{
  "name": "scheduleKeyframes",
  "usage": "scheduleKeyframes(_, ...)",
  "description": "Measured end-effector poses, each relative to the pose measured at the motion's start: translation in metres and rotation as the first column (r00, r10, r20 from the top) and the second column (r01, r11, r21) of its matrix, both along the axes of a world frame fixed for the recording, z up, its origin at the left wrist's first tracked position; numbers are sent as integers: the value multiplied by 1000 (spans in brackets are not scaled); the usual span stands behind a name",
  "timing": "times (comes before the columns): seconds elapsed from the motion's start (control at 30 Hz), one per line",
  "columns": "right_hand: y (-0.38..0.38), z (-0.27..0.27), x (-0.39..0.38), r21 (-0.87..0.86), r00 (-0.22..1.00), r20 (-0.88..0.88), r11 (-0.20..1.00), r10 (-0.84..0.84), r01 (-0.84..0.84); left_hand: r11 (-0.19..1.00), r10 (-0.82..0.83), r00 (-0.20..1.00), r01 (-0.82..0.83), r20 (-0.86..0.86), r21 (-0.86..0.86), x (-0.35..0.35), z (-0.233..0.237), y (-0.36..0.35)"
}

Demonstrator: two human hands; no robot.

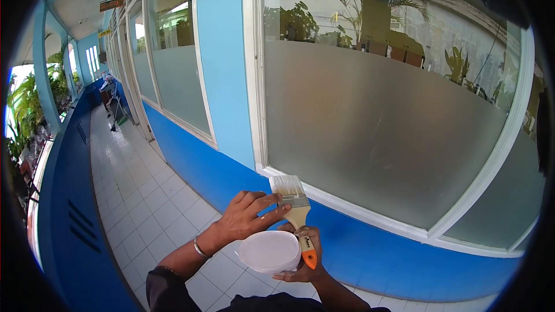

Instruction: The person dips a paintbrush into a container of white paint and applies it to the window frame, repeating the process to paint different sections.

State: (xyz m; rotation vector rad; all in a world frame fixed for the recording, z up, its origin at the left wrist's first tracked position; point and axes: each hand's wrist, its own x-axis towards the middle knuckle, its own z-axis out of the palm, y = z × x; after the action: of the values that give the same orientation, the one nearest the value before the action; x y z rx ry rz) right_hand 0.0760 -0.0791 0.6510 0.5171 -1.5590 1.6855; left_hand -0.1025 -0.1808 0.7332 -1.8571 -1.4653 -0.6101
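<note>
Paintbrush beside tub.

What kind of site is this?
Likely an open-sided walkway outside a school or office building: a tiled floor runs along a blue-painted wall with a frosted window, and plants show past the low parapet.

The single view comes from a camera worn on the person's head, looking forward and down. Tilted and wide, it takes in the hands close below at the bottom edge, the frosted window near on the right, and the tiled floor running far off at left.
</note>
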Motion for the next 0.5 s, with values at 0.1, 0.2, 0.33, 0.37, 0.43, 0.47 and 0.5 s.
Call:
scheduleKeyframes(0.1,0,-2,0,27,1000,22,1000,6,-6,997,-22,993,30,-116,69,0,1,12)
scheduleKeyframes(0.2,-2,-2,4,42,998,56,999,-27,24,987,-72,978,98,-196,126,-7,-7,21)
scheduleKeyframes(0.33,2,1,5,84,995,68,995,-66,61,979,-39,973,83,-228,185,-5,-4,24)
scheduleKeyframes(0.37,3,2,3,94,995,73,993,-74,67,980,-17,976,60,-216,192,-6,-4,24)
scheduleKeyframes(0.43,2,4,-2,78,995,67,994,-75,70,979,24,982,15,-189,204,-13,-4,26)
scheduleKeyframes(0.47,1,4,-5,70,995,65,995,-77,72,968,66,981,-18,-183,251,-18,-1,28)
scheduleKeyframes(0.5,-2,5,-8,-4,996,78,999,-49,49,953,106,978,-50,-177,298,-26,3,31)
